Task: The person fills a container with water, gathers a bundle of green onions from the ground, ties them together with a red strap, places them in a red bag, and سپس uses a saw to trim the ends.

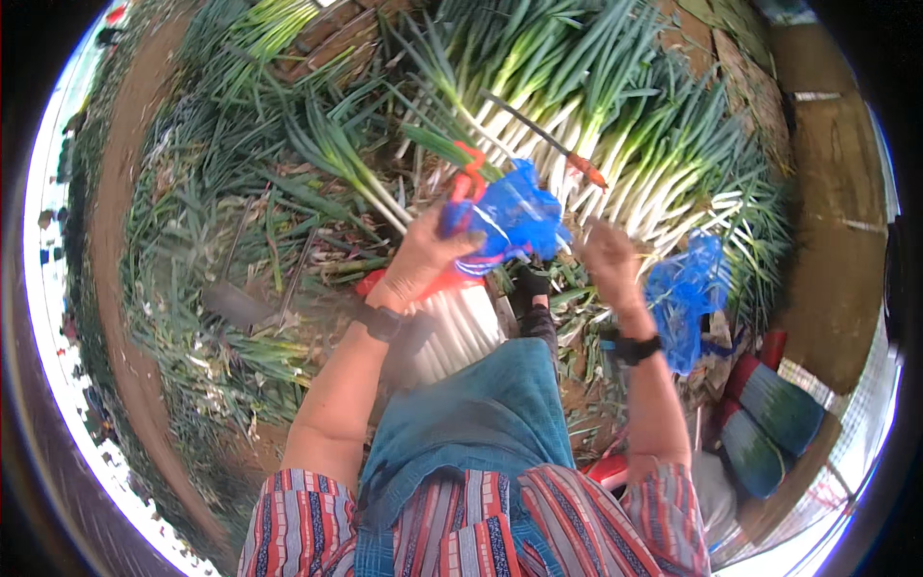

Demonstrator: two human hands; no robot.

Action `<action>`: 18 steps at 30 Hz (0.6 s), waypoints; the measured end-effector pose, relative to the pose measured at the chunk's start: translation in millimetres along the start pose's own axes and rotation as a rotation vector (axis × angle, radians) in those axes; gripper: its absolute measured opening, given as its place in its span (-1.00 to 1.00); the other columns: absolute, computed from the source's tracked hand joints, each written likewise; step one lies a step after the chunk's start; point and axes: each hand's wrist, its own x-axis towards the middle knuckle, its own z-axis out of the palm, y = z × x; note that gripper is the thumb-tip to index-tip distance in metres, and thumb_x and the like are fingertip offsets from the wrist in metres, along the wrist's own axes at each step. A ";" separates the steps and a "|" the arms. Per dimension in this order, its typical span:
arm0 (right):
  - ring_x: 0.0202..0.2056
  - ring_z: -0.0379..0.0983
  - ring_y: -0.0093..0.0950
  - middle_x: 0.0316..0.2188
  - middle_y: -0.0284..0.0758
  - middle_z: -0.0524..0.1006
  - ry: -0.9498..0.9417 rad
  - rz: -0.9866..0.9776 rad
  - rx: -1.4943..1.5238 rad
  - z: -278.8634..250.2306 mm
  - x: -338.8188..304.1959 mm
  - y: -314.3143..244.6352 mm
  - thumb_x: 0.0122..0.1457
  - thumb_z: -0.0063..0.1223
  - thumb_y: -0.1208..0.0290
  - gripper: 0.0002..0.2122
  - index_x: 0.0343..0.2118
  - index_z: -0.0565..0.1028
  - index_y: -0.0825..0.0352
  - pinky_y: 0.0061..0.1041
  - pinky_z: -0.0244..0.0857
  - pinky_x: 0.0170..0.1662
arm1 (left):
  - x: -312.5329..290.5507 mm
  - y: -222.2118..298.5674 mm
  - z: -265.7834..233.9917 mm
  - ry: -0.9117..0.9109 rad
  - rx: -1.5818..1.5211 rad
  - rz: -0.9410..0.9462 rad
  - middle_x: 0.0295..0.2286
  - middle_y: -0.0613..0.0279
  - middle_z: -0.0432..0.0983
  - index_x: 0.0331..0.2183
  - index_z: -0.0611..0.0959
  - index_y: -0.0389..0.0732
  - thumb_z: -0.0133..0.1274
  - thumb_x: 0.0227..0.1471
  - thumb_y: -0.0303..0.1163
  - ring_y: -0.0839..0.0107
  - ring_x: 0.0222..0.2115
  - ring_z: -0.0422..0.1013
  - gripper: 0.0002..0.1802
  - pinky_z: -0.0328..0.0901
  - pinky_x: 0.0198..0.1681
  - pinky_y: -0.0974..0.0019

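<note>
A crumpled blue plastic bag (524, 213) with red edging is gripped in my left hand (423, 255), its fingers closed round it. An orange-red strip (466, 175) sticks up beside those fingers. Just right of the bag, my right hand (611, 258) is raised with its fingers curled, slightly blurred. What it pinches, if anything, cannot be made out. Below the left hand lies a tight bundle of white green-onion stalks (450, 332), with red plastic at its far end. A few loose green onions (370, 188) lie beyond the left hand.
Many long green onions (586, 125) cover the ground ahead. A knife with an orange handle (586, 171) lies across them. More blue plastic (687, 298) is at the right, near blue-green padded items (774, 423). Leaf scraps (231, 250) litter the left. My dark shoe (531, 285) shows between the hands.
</note>
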 end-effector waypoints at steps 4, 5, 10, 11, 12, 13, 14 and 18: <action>-0.34 0.44 -0.62 -0.38 -0.34 0.57 -0.471 0.025 0.108 101.9 -9.7 -48.9 0.09 0.19 0.43 -0.74 -0.18 0.52 0.45 -0.64 0.32 -0.28 | -17.6 -3.8 -30.5 -0.120 -0.043 0.012 -0.24 0.40 0.41 0.03 0.38 -0.26 0.07 0.05 -0.50 0.60 -0.23 0.34 -0.52 0.24 -0.06 0.47; -0.40 0.42 -0.65 -0.45 -0.38 0.55 -0.402 0.006 0.117 108.1 -12.2 -50.6 0.10 0.17 0.44 -0.79 -0.25 0.53 0.45 -0.65 0.30 -0.32 | -21.1 0.0 -35.1 -0.108 -0.069 0.002 -0.23 0.38 0.41 0.01 0.39 -0.26 0.04 0.07 -0.49 0.60 -0.22 0.34 -0.57 0.25 -0.06 0.48; -0.47 0.37 -0.70 -0.52 -0.44 0.51 -0.204 -0.116 0.117 102.8 -24.3 -58.1 0.13 0.07 0.50 -0.86 -0.36 0.54 0.49 -0.68 0.28 -0.37 | -33.5 1.8 -63.7 0.119 0.079 -0.156 -0.38 0.32 0.57 -0.18 0.54 -0.24 0.02 0.14 -0.38 0.67 -0.44 0.38 -0.78 0.26 -0.39 0.56; -0.48 0.36 -0.70 -0.52 -0.43 0.51 -0.158 -0.092 0.110 100.3 -28.3 -56.0 0.13 0.07 0.50 -0.86 -0.36 0.54 0.49 -0.68 0.27 -0.38 | -37.3 -0.7 -64.6 0.157 0.044 -0.129 -0.48 0.34 0.58 -0.23 0.58 -0.24 0.03 0.15 -0.33 0.69 -0.49 0.39 -0.79 0.20 -0.50 0.59; -0.48 0.36 -0.69 -0.52 -0.43 0.51 -0.110 -0.068 0.103 97.8 -30.8 -56.0 0.13 0.06 0.49 -0.86 -0.37 0.54 0.49 -0.68 0.26 -0.38 | -38.9 -2.3 -66.0 0.158 0.031 -0.123 -0.48 0.34 0.58 -0.23 0.58 -0.24 0.03 0.15 -0.33 0.69 -0.49 0.39 -0.79 0.20 -0.50 0.59; -0.49 0.35 -0.70 -0.51 -0.43 0.51 -0.088 -0.041 0.056 94.5 -34.6 -60.7 0.13 0.06 0.49 -0.87 -0.36 0.54 0.47 -0.67 0.26 -0.39 | -40.8 -4.3 -66.1 0.131 -0.022 -0.103 -0.43 0.30 0.58 -0.22 0.57 -0.25 0.03 0.15 -0.32 0.67 -0.46 0.41 -0.77 0.24 -0.46 0.59; -0.49 0.35 -0.70 -0.51 -0.43 0.51 -0.089 -0.042 0.043 93.4 -38.1 -61.9 0.13 0.06 0.49 -0.87 -0.36 0.54 0.47 -0.67 0.26 -0.39 | -43.0 -6.6 -65.0 0.104 -0.074 -0.084 -0.37 0.27 0.58 -0.20 0.57 -0.26 0.03 0.15 -0.31 0.64 -0.43 0.43 -0.76 0.28 -0.42 0.59; -0.50 0.32 -0.72 -0.51 -0.46 0.49 -0.088 0.049 0.310 91.8 -47.0 -60.8 0.15 0.05 0.48 -0.88 -0.33 0.52 0.42 -0.68 0.20 -0.43 | -49.9 -19.3 -38.8 -0.024 0.087 0.151 -0.20 0.35 0.51 -0.09 0.56 -0.10 0.14 0.06 -0.31 0.45 -0.24 0.44 -0.66 0.33 -0.09 0.37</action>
